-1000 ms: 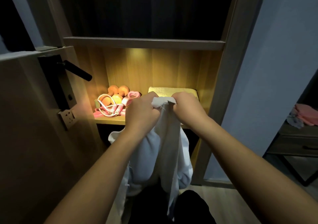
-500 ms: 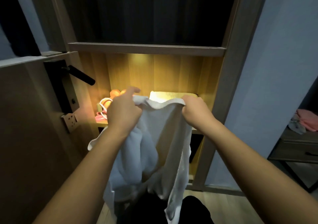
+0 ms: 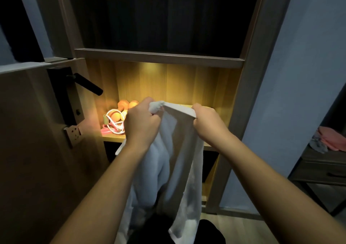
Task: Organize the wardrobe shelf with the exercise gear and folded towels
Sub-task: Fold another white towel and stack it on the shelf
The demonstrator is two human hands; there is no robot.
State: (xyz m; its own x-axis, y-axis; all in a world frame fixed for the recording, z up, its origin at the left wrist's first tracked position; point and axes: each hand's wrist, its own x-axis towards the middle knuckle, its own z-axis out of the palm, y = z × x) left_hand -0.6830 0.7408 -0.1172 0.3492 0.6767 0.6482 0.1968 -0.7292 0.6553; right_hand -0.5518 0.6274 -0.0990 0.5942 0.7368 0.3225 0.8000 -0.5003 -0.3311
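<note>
A white towel (image 3: 176,161) hangs in front of the lit wardrobe shelf (image 3: 112,138). My left hand (image 3: 140,124) grips a bunched top corner of it. My right hand (image 3: 207,124) grips the top edge a little to the right, and the stretch between the hands is taut. The rest of the towel droops down to below my arms. On the shelf's left lie orange dumbbells (image 3: 123,105) and a pink and white jump rope (image 3: 112,122), partly hidden behind my left hand. A strip of a folded yellow towel (image 3: 184,105) shows behind the white one.
An open wooden door with a black handle (image 3: 88,85) stands at the left. A dark compartment lies above the lit shelf and another below it. At the far right a dark side table (image 3: 322,167) carries pink and grey cloths (image 3: 329,138).
My hands spread apart along the towel's top edge, then drew a bit closer. My left hand's fingers, loose half a second ago, now clench a bunched corner.
</note>
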